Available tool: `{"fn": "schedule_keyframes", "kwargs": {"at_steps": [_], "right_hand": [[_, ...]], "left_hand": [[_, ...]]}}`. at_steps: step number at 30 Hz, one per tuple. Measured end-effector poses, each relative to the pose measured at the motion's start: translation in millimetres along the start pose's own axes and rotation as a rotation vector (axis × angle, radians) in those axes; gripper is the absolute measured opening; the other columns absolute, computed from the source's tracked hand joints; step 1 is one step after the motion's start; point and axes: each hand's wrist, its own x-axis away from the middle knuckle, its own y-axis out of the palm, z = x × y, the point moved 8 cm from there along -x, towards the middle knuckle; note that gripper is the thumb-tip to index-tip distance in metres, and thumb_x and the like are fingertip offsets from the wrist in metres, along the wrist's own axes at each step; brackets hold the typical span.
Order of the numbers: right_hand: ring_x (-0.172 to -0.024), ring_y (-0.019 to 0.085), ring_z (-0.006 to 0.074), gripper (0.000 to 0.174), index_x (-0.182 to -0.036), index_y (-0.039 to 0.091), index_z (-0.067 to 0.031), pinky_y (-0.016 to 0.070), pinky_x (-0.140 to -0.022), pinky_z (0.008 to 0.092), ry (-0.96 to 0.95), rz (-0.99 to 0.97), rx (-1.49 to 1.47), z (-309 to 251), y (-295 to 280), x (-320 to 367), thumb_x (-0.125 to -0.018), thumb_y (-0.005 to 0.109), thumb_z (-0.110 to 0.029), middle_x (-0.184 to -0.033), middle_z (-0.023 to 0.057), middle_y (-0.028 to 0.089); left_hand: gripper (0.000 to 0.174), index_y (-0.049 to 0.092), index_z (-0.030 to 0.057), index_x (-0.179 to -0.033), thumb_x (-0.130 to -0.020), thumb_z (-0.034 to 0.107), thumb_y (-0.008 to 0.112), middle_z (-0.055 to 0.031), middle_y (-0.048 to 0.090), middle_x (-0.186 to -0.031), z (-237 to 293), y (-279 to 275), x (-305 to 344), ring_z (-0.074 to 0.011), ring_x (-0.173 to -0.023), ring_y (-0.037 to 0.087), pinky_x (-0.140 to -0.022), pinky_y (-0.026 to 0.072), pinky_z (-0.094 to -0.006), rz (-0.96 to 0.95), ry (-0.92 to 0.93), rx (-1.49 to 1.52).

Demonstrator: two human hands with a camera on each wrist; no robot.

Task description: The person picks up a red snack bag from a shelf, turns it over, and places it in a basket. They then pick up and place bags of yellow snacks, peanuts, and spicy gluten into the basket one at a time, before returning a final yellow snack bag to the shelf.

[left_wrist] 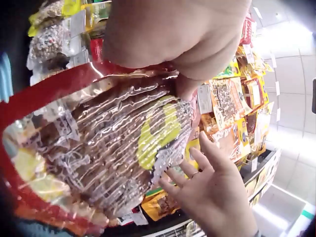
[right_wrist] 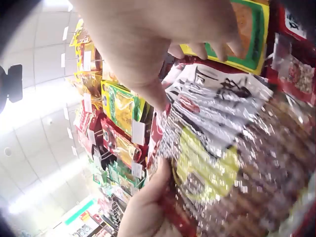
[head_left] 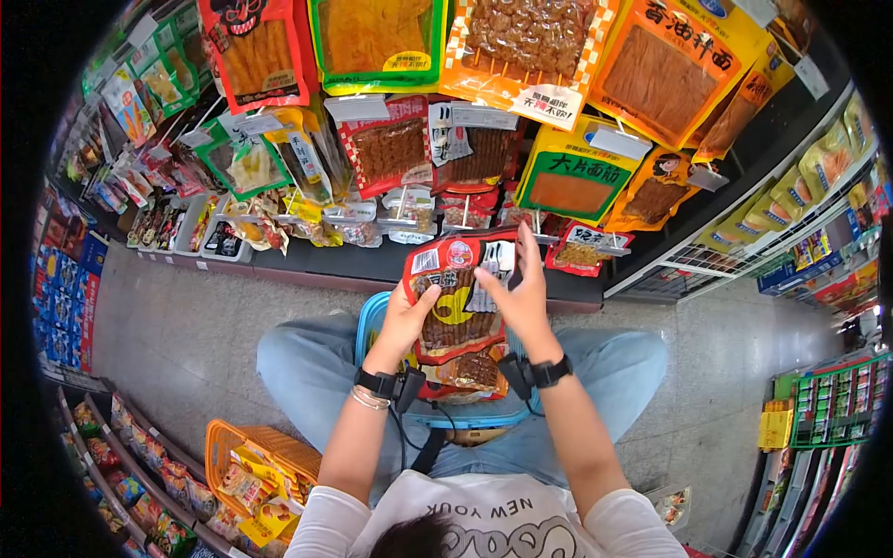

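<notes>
A red-edged, see-through snack packet (head_left: 460, 325) with brown strips inside and a yellow print is held upright over the person's lap. At its left edge the left hand (head_left: 400, 324) grips it, thumb on the front. On the other side is the right hand (head_left: 526, 302), fingers extended along the packet's right edge and thumb near its front. In the left wrist view the right hand (left_wrist: 212, 192) shows its spread fingers beside the packet (left_wrist: 108, 143). Below the packet, a blue basket (head_left: 363, 325) between the legs contains another snack packet (head_left: 474, 370).
Ahead, snack packets (head_left: 386, 144) hang on hooks above a dark shelf ledge (head_left: 372, 279). An orange basket (head_left: 219, 456) with yellow packets stands behind at left. Shelves of goods (head_left: 163, 465) line the left, and a wire rack (head_left: 707, 251) stands at right.
</notes>
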Motion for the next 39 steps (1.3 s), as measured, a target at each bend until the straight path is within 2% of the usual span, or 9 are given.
{"fn": "schedule_keyframes", "kwargs": {"at_steps": [4, 5, 12, 16, 21, 29, 32, 35, 39], "right_hand": [[-0.098, 0.058, 0.0142, 0.06, -0.121, 0.043, 0.0, 0.0465, -0.085, 0.0274, 0.182, -0.151, -0.466, 18, 20, -47, -0.072, 0.077, -0.003, -0.11, 0.0106, 0.059], [-0.094, 0.057, 0.0113, 0.05, -0.107, 0.045, -0.0037, 0.0469, -0.081, 0.0256, 0.273, -0.098, -0.508, 26, 18, -53, -0.071, 0.079, -0.001, -0.101, 0.0077, 0.059], [-0.086, 0.056, 0.0121, 0.054, -0.098, 0.044, -0.0061, 0.0465, -0.075, 0.0258, 0.134, 0.085, -0.218, 28, 30, -96, -0.063, 0.085, -0.009, -0.094, 0.0044, 0.056], [-0.085, 0.056, 0.0121, 0.051, -0.092, 0.046, -0.0055, 0.0468, -0.073, 0.0261, 0.159, 0.136, -0.404, 33, 38, -118, -0.061, 0.087, -0.012, -0.092, 0.0059, 0.055], [-0.082, 0.054, 0.0222, 0.064, -0.09, 0.046, 0.0001, 0.045, -0.074, 0.033, 0.072, 0.313, -0.108, 41, 26, -140, -0.056, 0.089, -0.033, -0.088, 0.0133, 0.055], [-0.083, 0.056, 0.0254, 0.061, -0.093, 0.049, 0.0024, 0.045, -0.077, 0.0344, -0.007, 0.413, 0.001, 8, 14, -164, -0.057, 0.088, -0.027, -0.09, 0.0142, 0.056], [-0.086, 0.054, 0.0175, 0.055, -0.097, 0.049, 0.0027, 0.0442, -0.077, 0.0287, -0.018, 0.403, -0.05, 5, 14, -171, -0.06, 0.086, -0.016, -0.095, 0.0097, 0.056], [-0.086, 0.059, 0.0183, 0.049, -0.097, 0.056, 0.005, 0.0461, -0.077, 0.0303, -0.016, 0.382, -0.056, 3, 14, -177, -0.061, 0.083, -0.014, -0.095, 0.0122, 0.063], [-0.073, 0.068, 0.0321, 0.035, -0.078, 0.064, 0.0077, 0.05, -0.065, 0.0372, -0.066, 0.405, 0.034, -17, 12, -180, -0.062, 0.079, -0.019, -0.073, 0.0211, 0.067]], "left_hand": [[0.031, 0.05, 0.0011, -0.121, -0.092, 0.009, 0.058, -0.0036, 0.061, -0.111, 11, -2, -20, -0.0102, -0.101, 0.055, -0.089, 0.044, -0.0278, -0.003, 0.087, -0.092], [0.029, 0.052, 0.0007, -0.119, -0.091, 0.01, 0.058, -0.0032, 0.061, -0.109, 13, -3, -28, -0.0098, -0.099, 0.055, -0.087, 0.0445, -0.0276, -0.016, 0.1, -0.123], [0.023, 0.064, -0.0004, -0.101, -0.091, 0.02, 0.062, 0.0005, 0.065, -0.092, 27, -6, -83, -0.0055, -0.083, 0.056, -0.075, 0.0467, -0.0249, 0.056, 0.047, -0.123], [0.025, 0.064, 0.0, -0.101, -0.09, 0.022, 0.063, 0.001, 0.065, -0.091, 39, -4, -109, -0.0048, -0.081, 0.055, -0.073, 0.0462, -0.024, 0.118, 0.103, -0.106], [0.024, 0.065, 0.0009, -0.1, -0.091, 0.023, 0.063, 0.0009, 0.065, -0.09, 58, 8, -130, -0.0052, -0.081, 0.055, -0.073, 0.045, -0.0232, 0.173, 0.155, 0.006], [0.022, 0.066, 0.0, -0.1, -0.092, 0.02, 0.061, 0.0005, 0.065, -0.091, 75, 15, -173, -0.0051, -0.081, 0.054, -0.074, 0.0445, -0.0226, 0.179, 0.268, 0.061], [0.022, 0.065, -0.0003, -0.101, -0.093, 0.019, 0.059, -0.0002, 0.065, -0.092, 81, 17, -182, -0.006, -0.082, 0.055, -0.075, 0.0448, -0.0232, 0.185, 0.3, 0.054], [0.021, 0.065, 0.0, -0.102, -0.093, 0.018, 0.058, -0.0012, 0.066, -0.094, 83, 18, -187, -0.0073, -0.082, 0.056, -0.076, 0.0455, -0.0242, 0.2, 0.321, 0.049], [0.023, 0.066, -0.001, -0.101, -0.092, 0.019, 0.06, 0.0005, 0.064, -0.092, 88, 17, -191, -0.0056, -0.082, 0.053, -0.076, 0.0434, -0.0226, 0.224, 0.331, 0.08]]}}
